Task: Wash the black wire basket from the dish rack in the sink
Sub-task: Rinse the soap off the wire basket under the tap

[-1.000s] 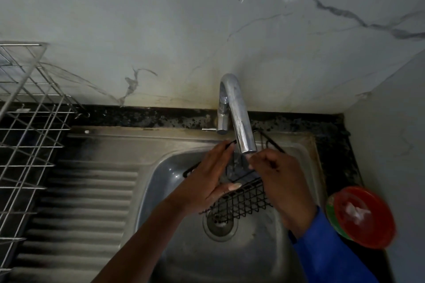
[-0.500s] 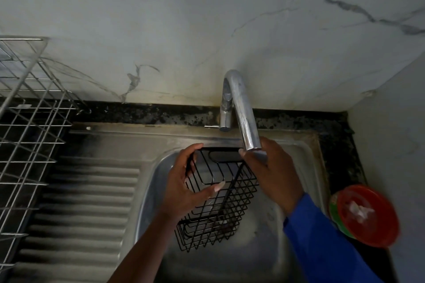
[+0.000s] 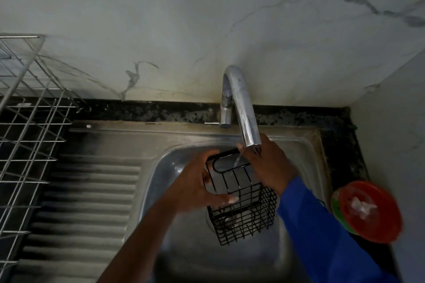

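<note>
While a pale marble wall (image 3: 184, 18) fills the far side, the steel sink (image 3: 184, 259) spreads below it, with its ribbed drainboard (image 3: 80, 190) to the left and its basin to the right. A silver wire dish rack (image 3: 27, 122) stands at the left edge, well apart from the basin. Over the basin the black wire basket (image 3: 243, 202) is held tilted, its far rim up under the faucet (image 3: 243, 108). The left hand (image 3: 195, 181) wraps its left side, fingers curled behind the wires and thumb across the near face; the right hand (image 3: 266, 165), in a blue sleeve (image 3: 322, 236), grips the far right corner. A red-lidded container (image 3: 368, 211) sits at the right — and a thin stream of water (image 3: 236, 162) falls onto the basket's far rim.
</note>
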### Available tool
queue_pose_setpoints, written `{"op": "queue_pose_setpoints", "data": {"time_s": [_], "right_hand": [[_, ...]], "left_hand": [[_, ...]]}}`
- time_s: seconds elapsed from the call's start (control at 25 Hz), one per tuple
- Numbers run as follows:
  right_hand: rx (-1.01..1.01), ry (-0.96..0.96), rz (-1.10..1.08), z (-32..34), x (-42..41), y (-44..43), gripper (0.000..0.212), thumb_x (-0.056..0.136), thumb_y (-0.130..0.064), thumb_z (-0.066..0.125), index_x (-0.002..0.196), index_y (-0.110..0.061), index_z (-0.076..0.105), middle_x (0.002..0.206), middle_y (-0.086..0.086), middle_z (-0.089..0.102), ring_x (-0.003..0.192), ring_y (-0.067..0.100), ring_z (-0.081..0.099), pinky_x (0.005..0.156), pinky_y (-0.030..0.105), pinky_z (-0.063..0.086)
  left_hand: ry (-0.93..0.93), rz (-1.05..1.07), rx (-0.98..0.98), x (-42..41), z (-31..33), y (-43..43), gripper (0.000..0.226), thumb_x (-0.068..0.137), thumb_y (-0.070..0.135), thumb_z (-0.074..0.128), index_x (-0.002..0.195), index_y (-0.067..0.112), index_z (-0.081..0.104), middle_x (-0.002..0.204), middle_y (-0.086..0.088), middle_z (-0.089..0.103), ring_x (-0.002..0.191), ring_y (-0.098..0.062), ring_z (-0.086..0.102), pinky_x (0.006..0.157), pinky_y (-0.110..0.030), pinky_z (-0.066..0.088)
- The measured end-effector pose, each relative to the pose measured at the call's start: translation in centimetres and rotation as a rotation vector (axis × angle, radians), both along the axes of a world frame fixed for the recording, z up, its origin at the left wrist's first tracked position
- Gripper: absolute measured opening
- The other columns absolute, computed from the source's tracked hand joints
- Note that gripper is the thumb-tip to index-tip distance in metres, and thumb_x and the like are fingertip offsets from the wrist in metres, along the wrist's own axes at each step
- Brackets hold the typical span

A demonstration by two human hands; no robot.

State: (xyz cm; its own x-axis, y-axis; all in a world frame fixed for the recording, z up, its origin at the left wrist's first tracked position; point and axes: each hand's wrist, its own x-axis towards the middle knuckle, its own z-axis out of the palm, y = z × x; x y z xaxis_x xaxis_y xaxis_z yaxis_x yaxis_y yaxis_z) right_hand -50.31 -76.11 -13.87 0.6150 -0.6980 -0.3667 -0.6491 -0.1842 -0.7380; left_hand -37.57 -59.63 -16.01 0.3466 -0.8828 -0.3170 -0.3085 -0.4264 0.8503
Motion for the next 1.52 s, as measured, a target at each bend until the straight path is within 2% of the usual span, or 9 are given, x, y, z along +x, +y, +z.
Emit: {"op": "queue_pose_setpoints", "data": {"time_s": [0.24, 0.4, 0.6, 0.72, 0.92, 1.08, 1.28, 1.44, 1.52], "right_hand": [[-0.061, -0.008, 0.014, -0.3, 1.4, -0.1, 0.022, 0.093, -0.039, 0.06, 0.098, -0.025, 0.044, 0.105, 0.004, 0.054, 0.088, 0.02, 0.059, 0.066, 0.024, 0.049], [-0.158, -0.018, -0.075, 0.7, 2.5, 1.3, 0.027, 0.093, -0.042, 0.056, 0.111, -0.024, 0.047, 0.113, 0.005, 0.051, 0.1, 0.026, 0.055, 0.082, 0.04, 0.054], [-0.498, 0.345, 0.162, 1.2, 3.6, 4.7, 0.065, 0.094, -0.064, 0.017, 0.139, -0.023, 0.039, 0.133, 0.01, 0.045, 0.107, 0.025, 0.049, 0.087, 0.036, 0.041], [-0.163, 0.149, 0.066, 1.8, 3.0, 2.0, 0.032, 0.097, -0.055, 0.04, 0.105, -0.025, 0.047, 0.094, -0.002, 0.053, 0.069, 0.004, 0.049, 0.052, 0.015, 0.038], [0.11, -0.038, 0.064, 1.9, 1.6, 0.5, 0.033, 0.092, -0.049, 0.057, 0.109, -0.022, 0.052, 0.082, -0.011, 0.053, 0.069, 0.001, 0.054, 0.048, 0.005, 0.04], [-0.309, 0.162, 0.164, 0.4, -0.5, 3.3, 0.095, 0.067, -0.084, 0.054, 0.135, -0.018, 0.04, 0.133, 0.001, 0.049, 0.115, 0.02, 0.053, 0.092, 0.037, 0.051], [0.141, -0.191, -0.037, -1.0, -2.0, 0.5, 0.056, 0.081, -0.05, 0.069, 0.131, -0.033, 0.052, 0.124, -0.007, 0.062, 0.11, 0.013, 0.061, 0.088, 0.034, 0.055], [0.012, -0.225, -0.066, -0.6, -1.0, 1.2, 0.036, 0.083, -0.023, 0.073, 0.117, -0.02, 0.067, 0.099, -0.008, 0.069, 0.083, -0.005, 0.062, 0.069, 0.001, 0.045], [0.093, -0.292, 0.053, 0.0, -0.1, 2.0, 0.038, 0.079, -0.011, 0.076, 0.114, -0.021, 0.066, 0.094, -0.013, 0.066, 0.08, -0.012, 0.059, 0.07, -0.001, 0.041]], "left_hand": [[0.292, 0.054, -0.069, 2.9, 2.3, -1.7, 0.032, 0.083, 0.031, 0.078, 0.098, 0.003, 0.071, 0.081, -0.014, 0.075, 0.074, -0.033, 0.073, 0.056, -0.029, 0.052], [0.21, 0.52, -0.223, -0.3, 1.4, -2.4, 0.039, 0.093, 0.028, 0.064, 0.064, 0.002, 0.063, 0.043, -0.006, 0.055, 0.033, -0.016, 0.049, 0.035, -0.021, 0.036], [0.139, 0.699, -0.305, -2.7, 0.4, -1.5, 0.042, 0.097, 0.025, 0.063, 0.061, 0.002, 0.063, 0.044, -0.009, 0.052, 0.033, -0.014, 0.045, 0.035, -0.023, 0.034], [0.152, 0.761, -0.305, -3.1, 1.0, -1.2, 0.049, 0.097, 0.024, 0.065, 0.06, -0.007, 0.056, 0.042, -0.008, 0.044, 0.03, -0.012, 0.038, 0.034, -0.019, 0.029], [0.191, 0.869, -0.292, -3.2, 0.4, -2.1, 0.05, 0.096, 0.029, 0.067, 0.06, -0.004, 0.056, 0.042, -0.009, 0.041, 0.032, -0.014, 0.034, 0.037, -0.021, 0.028], [0.154, 0.821, -0.318, -3.5, 0.0, -2.3, 0.051, 0.094, 0.029, 0.069, 0.063, -0.009, 0.056, 0.046, -0.015, 0.039, 0.042, -0.018, 0.035, 0.042, -0.025, 0.03], [0.231, 0.783, -0.269, -3.5, 0.0, -2.1, 0.045, 0.093, 0.027, 0.071, 0.062, -0.003, 0.059, 0.043, -0.009, 0.045, 0.035, -0.013, 0.038, 0.038, -0.02, 0.031], [0.281, 0.344, -0.055, -1.1, 0.7, -2.5, 0.037, 0.1, 0.029, 0.057, 0.078, -0.001, 0.063, 0.056, -0.01, 0.058, 0.042, -0.014, 0.053, 0.041, -0.022, 0.043], [0.235, 0.226, -0.029, -0.9, 1.0, -2.8, 0.039, 0.103, 0.029, 0.049, 0.086, -0.003, 0.062, 0.055, -0.008, 0.057, 0.04, -0.01, 0.053, 0.041, -0.02, 0.041]]}}
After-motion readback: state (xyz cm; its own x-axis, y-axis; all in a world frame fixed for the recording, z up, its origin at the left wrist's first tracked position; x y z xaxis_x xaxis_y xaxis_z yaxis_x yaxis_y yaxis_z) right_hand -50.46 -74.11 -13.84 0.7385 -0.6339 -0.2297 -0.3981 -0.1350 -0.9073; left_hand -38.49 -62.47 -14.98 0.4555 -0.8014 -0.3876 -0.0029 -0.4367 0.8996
